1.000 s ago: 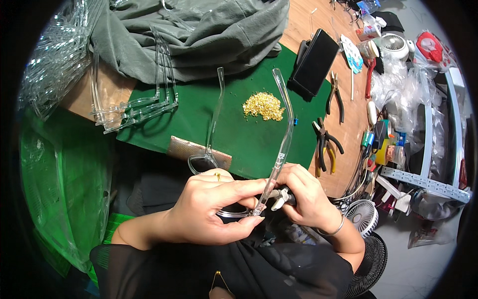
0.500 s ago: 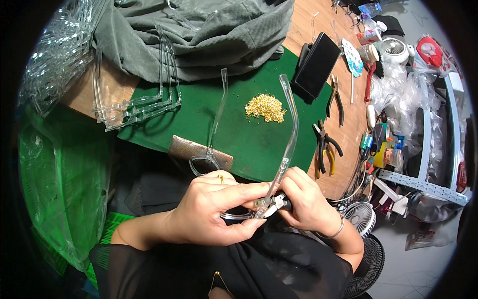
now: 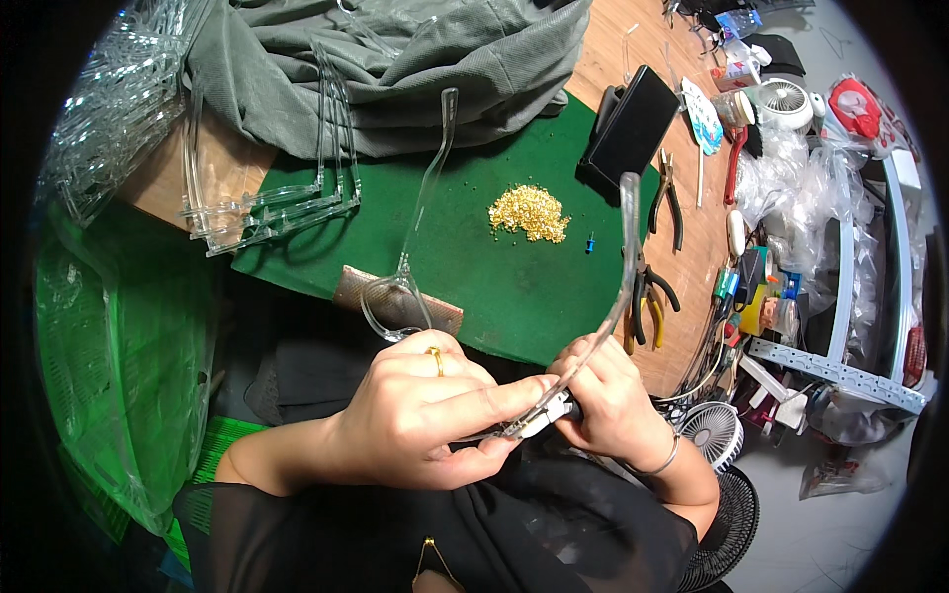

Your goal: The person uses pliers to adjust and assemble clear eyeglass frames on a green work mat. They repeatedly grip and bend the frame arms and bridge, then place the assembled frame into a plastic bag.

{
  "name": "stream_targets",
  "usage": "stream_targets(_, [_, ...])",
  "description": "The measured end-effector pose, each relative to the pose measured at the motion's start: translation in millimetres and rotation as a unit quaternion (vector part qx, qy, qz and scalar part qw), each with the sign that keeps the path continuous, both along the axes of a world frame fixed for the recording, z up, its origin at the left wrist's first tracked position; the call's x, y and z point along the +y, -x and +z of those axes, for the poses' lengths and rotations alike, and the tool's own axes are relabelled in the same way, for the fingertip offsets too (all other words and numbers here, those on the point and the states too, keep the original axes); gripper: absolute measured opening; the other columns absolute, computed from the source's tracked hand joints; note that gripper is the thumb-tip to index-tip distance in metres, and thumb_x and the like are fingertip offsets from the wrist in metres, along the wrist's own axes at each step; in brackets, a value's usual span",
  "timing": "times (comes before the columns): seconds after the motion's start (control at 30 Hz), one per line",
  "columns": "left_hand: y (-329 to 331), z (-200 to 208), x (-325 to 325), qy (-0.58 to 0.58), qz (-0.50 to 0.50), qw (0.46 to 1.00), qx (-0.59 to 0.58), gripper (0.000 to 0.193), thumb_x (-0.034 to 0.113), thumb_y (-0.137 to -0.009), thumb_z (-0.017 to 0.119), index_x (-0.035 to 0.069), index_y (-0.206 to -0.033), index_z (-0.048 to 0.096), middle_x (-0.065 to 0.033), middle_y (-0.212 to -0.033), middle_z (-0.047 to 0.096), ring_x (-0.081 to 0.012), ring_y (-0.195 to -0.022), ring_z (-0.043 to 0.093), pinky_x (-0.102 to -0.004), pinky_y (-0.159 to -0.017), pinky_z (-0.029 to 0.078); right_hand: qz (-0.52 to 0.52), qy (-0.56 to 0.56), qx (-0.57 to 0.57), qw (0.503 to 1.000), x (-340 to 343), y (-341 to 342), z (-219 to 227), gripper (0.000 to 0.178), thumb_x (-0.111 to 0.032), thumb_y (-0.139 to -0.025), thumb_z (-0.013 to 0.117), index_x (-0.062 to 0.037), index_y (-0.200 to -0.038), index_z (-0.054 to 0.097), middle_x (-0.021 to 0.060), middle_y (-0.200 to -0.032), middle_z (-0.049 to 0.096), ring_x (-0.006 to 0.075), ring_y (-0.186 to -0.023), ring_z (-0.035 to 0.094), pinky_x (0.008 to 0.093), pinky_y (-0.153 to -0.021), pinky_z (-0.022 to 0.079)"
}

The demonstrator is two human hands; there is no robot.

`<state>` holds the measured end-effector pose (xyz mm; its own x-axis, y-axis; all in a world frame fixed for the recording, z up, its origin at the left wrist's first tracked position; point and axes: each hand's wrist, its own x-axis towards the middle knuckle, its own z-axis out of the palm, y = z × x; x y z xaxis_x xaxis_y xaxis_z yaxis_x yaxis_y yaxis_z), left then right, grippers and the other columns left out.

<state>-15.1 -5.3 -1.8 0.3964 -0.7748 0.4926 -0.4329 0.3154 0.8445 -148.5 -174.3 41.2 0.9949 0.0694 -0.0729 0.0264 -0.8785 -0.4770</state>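
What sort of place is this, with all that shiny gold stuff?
Probably a small eyeglasses workshop: the left hand holds a clear glasses frame, pliers lie nearby, and tiny gold pieces sit heaped on a green mat.

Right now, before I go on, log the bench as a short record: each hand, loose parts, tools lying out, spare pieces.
Left hand: pinching a clear glasses frame near one corner
Right hand: gripping a white-tipped tool, its tip at that corner; handles mostly hidden
Loose parts: pile of gold-coloured bits on the green mat; small blue pin to its right
Tools lying out: black-handled pliers at the mat's right edge
Spare pieces: several clear frames at the mat's left
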Motion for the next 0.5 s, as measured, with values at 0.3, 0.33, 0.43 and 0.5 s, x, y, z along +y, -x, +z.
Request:
stream_targets(0.3, [1.9,0.3,-2.4,0.016,0.014,1.0,-0.015,0.043,0.002,-0.057,0.069,0.007,-0.1,0.068,0.0036,-0.059,0.057,-0.0099,-0.052,0.056,-0.0235,-0.055,0.04,0.001,0.029,-0.058,0.998,0.4,-1.3,-4.6,0.023,-0.02,-0.073,0.069,-0.0053,-0.07,0.052,0.0067,-0.064,0.043,0.024,-0.062,0.047,0.0342,-0.061,0.038])
stream_targets(0.33, [0.6,0.7,-2.5,0.016,0.011,1.0,-0.017,0.043,0.002,-0.057,0.069,0.007,-0.1,0.069,0.0035,-0.059,0.057,-0.0099,-0.053,0.057,-0.0234,-0.055,0.04,0.0,0.031,-0.058,0.998,0.3,-0.9,-4.5,0.023,-0.021,-0.073,0.069,-0.0053,-0.07,0.052,0.0066,-0.064,0.043,0.024,-0.062,0.047,0.0342,-0.061,0.038])
stream_targets(0.43, [0.9,0.8,-2.6,0.014,0.012,1.0,-0.022,0.042,0.002,-0.057,0.068,0.007,-0.099,0.069,0.0032,-0.059,0.058,-0.0098,-0.053,0.057,-0.0232,-0.054,0.039,-0.002,0.035,-0.059,0.998,1.0,-1.5,-3.9,0.023,-0.02,-0.073,0.069,-0.0054,-0.069,0.051,0.0065,-0.064,0.043,0.0238,-0.061,0.047,0.0339,-0.06,0.038])
stream_targets(0.5, [1.9,0.5,-2.1,0.01,0.016,0.999,-0.026,0.042,0.002,-0.057,0.068,0.006,-0.099,0.069,0.003,-0.059,0.058,-0.0096,-0.053,0.057,-0.0231,-0.053,0.037,-0.002,0.036,-0.053,0.998,0.7,-0.8,-4.2,0.024,-0.019,-0.073,0.069,-0.0057,-0.067,0.049,0.0065,-0.063,0.042,0.0235,-0.06,0.046,0.0339,-0.058,0.037])
